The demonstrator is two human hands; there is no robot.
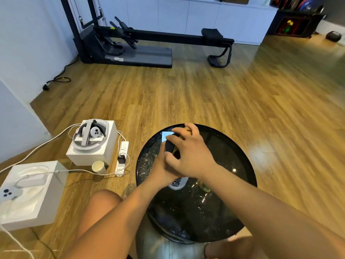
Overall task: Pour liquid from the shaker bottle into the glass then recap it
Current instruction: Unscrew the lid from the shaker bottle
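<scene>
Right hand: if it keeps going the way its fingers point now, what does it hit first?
The black cap of the shaker bottle: the right hand has its fingers pointing left and curled over it. Beyond that lies the black table, though depth is unclear.

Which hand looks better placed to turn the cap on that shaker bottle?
The right hand: its fingers curl over the black cap on top. The left hand grips the shaker bottle lower down, so it probably suits steadying.
</scene>
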